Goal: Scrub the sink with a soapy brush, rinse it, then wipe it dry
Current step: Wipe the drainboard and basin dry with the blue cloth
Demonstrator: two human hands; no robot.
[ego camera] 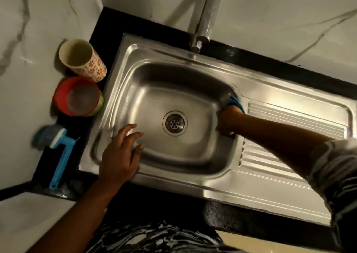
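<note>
Sink (193, 156): R hand (228, 121) grips cloth (236, 101); L hand (119, 152) spread on rim.

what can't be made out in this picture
All in the head view:
- cloth: mostly hidden under the right hand; only a blue edge shows.
- brush: its head is smeared by motion blur, so the bristles are unreadable.
- tap: its top is cut off by the upper edge, and the rest is blurred.
- sink: glare hides whether it is wet or dry.
</note>
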